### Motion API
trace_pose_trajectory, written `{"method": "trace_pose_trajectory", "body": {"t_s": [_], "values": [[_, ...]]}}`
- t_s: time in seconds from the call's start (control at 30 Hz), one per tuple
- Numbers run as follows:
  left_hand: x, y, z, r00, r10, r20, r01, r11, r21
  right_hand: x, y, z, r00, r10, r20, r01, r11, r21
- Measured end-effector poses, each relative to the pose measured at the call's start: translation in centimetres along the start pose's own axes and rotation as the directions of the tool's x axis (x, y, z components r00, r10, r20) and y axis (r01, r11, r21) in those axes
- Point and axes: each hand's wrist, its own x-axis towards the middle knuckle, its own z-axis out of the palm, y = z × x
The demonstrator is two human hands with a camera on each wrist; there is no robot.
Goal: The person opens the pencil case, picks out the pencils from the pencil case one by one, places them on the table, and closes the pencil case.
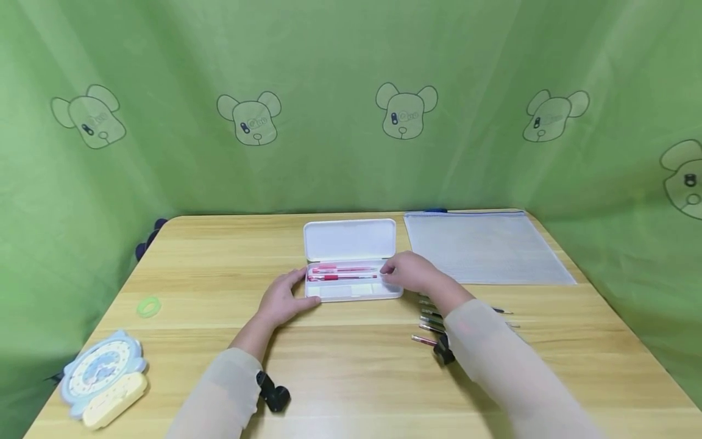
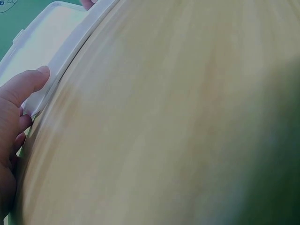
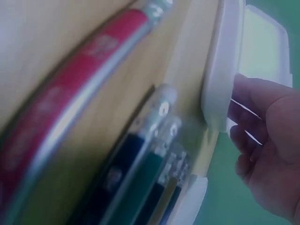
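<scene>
A white pencil case [image 1: 353, 291] lies with its lid [image 1: 350, 239] raised at the back of the table. Inside are a pink pen [image 1: 334, 269] and a red pen [image 1: 331, 277], side by side. My left hand [image 1: 282, 299] holds the case's left end, thumb at the front corner; the left wrist view shows this thumb [image 2: 35, 79] on the rim. My right hand [image 1: 411, 271] reaches over the right end, bent fingertips inside the case beside the pens' tips. I cannot tell whether these fingertips pinch anything.
Several pens and pencils [image 1: 425, 340] lie under my right forearm, close up in the right wrist view. A mesh zip pouch [image 1: 482, 244] is at back right. On the left are a green ring [image 1: 148, 306] and a blue toy clock [image 1: 101, 369] with a cream base.
</scene>
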Motion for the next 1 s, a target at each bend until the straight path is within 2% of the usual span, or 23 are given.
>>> {"method": "trace_pose_trajectory", "body": {"t_s": [0.3,0.57,0.83,1.0], "values": [[0.0,0.0,0.0,1.000,-0.008,0.003,0.008,1.000,-0.009,0.7,-0.3,0.6,0.999,-0.016,0.040,0.018,0.999,-0.042],[0.1,-0.1,0.1,1.000,0.004,-0.005,-0.004,1.000,-0.006,1.1,-0.2,0.7,0.998,-0.009,0.063,0.009,1.000,-0.007],[0.1,-0.1,0.1,1.000,-0.004,-0.004,0.004,1.000,-0.002,1.3,-0.2,0.4,0.994,0.047,0.095,-0.054,0.996,0.073],[0.1,-0.1,0.1,1.000,-0.014,0.000,0.014,1.000,-0.002,1.4,0.0,0.3,0.995,0.047,0.090,-0.054,0.996,0.072]]}}
